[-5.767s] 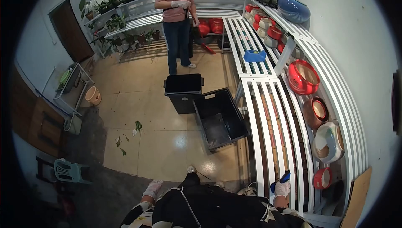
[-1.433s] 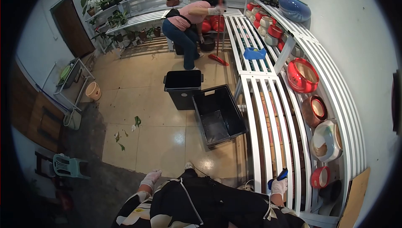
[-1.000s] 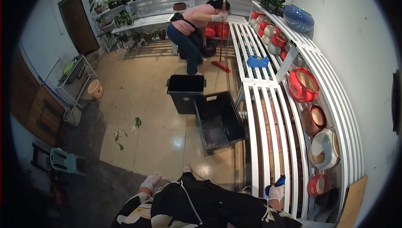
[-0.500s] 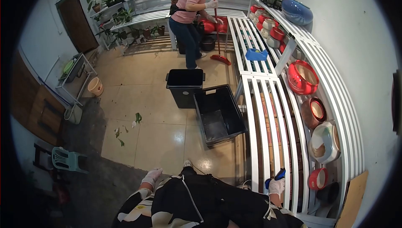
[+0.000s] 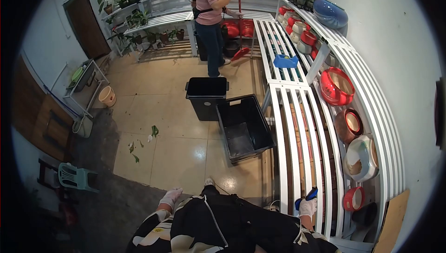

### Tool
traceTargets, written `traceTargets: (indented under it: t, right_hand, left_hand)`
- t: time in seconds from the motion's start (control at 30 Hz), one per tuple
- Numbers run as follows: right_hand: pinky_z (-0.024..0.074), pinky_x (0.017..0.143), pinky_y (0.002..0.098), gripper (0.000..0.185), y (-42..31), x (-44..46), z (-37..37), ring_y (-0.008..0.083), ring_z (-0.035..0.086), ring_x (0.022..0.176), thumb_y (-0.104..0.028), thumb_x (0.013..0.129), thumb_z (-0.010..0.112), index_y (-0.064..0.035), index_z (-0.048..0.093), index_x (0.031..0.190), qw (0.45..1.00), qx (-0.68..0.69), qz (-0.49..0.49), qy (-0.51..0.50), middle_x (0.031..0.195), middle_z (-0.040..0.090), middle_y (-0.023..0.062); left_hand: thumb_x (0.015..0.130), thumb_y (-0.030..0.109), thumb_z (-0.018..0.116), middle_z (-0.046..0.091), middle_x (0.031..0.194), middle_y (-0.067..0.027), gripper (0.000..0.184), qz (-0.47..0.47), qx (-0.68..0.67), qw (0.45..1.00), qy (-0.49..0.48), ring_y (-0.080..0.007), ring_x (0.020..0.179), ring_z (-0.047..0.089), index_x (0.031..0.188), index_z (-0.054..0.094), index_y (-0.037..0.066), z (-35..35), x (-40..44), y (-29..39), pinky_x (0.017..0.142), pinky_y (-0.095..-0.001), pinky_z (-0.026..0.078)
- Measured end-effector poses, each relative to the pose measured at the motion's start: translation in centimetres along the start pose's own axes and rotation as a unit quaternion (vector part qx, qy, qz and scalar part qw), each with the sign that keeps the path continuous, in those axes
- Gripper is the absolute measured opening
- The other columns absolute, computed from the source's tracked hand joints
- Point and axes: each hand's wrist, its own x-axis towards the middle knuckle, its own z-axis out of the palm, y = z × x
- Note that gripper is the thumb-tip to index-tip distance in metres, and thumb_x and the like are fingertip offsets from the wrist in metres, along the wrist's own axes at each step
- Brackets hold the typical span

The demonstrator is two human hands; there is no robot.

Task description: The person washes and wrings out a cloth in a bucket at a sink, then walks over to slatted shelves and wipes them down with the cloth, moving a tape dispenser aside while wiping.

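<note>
My right hand (image 5: 307, 207), in a white glove, is closed on a blue-and-black hand tool (image 5: 311, 194) with what look like looped handles. Its working end is hidden, so its exact kind is unclear. That hand is over the near end of the white slatted bench (image 5: 283, 178). On the other side, my left hand (image 5: 171, 197), also gloved in white, hangs low beside my black clothing with its fingers loosely extended and nothing visible in them. Ahead of me on the tiles are a black lidless crate (image 5: 241, 139) and a tall black bin (image 5: 206, 106).
A co-worker (image 5: 211, 11) in a pink top holds a red broom (image 5: 240, 53) near the back shelves. Torn leaves (image 5: 154, 131) lie on the floor. Pots, including a red one (image 5: 337, 86), line the right shelf. A green plastic chair (image 5: 73, 177) and a bucket (image 5: 107, 96) stand left.
The co-worker has straightened up and shifted slightly right. The broom head has risen and tilted. My hands stay almost where they were.
</note>
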Motion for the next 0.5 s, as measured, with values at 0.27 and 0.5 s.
traceTargets:
  t: [0.27,0.5]
  right_hand:
    - [0.044,0.099,0.0472,0.07,-0.1,0.4,0.3,0.0427,0.053,0.116,-0.031,0.08,0.068,-0.0021,0.038,0.137,1.0,-0.003,0.013,-0.006,0.127,0.053,0.0242]
    - [0.0443,0.099,0.0468,0.07,-0.2,0.3,0.3,0.0419,0.054,0.116,-0.032,0.08,0.068,-0.0033,0.039,0.137,1.0,-0.006,0.013,-0.004,0.128,0.053,0.0235]
  left_hand:
    - [0.096,0.043,0.048,0.066,0.096,-0.012,0.044,-0.068,-0.056,0.995,-0.036,-0.0256,0.084,0.061,0.106,0.062,0.003,-1.0,-1.2,2.1,0.077,-0.0363,0.046]
    - [0.095,0.044,0.048,0.065,0.101,-0.0128,0.046,-0.032,-0.024,0.999,-0.018,-0.0255,0.088,0.061,0.111,0.06,0.002,-1.1,-1.1,1.9,0.08,-0.0353,0.047]
